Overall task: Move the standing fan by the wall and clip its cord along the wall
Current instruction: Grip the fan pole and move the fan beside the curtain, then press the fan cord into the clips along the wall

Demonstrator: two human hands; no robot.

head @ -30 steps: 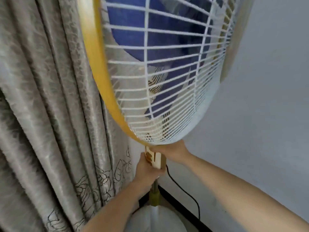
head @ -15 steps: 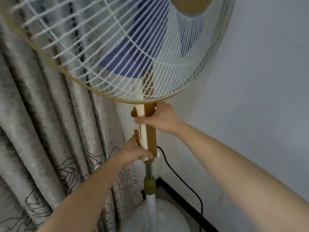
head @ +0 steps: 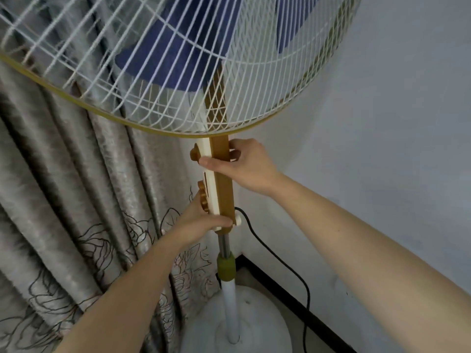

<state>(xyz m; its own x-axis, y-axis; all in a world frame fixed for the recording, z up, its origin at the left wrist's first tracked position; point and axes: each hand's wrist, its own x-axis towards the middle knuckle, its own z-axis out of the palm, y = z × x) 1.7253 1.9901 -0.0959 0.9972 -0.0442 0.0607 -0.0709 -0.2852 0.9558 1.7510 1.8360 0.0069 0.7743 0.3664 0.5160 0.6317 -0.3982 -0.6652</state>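
Clearly both hands are on the standing fan point(head: 178, 72), whose white wire cage fills the upper half of the frame with blue blades behind it, while its round white base point(head: 254, 324) sits on the floor at lower centre, close to the grey wall point(head: 382, 123) on the right and just beside the patterned curtain point(head: 63, 200) on the left. The right hand point(head: 244, 166) is closed around the upper part of the brown and cream control column point(head: 221, 184), with its thumb across the front and its fingers point(head: 235, 154) wrapped behind. The left hand point(head: 201, 220) grips the bottom end of that same column, thumb pressed along the lower edge, right by a toothed brown knob. The black cord point(head: 275, 256) leaves the column's lower right side and droops in a loose curve to the dark skirting at the foot of the wall, unclipped. The fan looks to be nearly in place, so the clipping is probably what remains. Risks from here: the heavy head sits high above a narrow pole point(head: 225, 248), so a sideways pull on the column could tip the whole thing or swing the cage into the curtain or the wall. The slack cord hangs near the base and could get trapped under it if the fan is set down carelessly. The left hand's closeness to the knob could also turn a setting by accident
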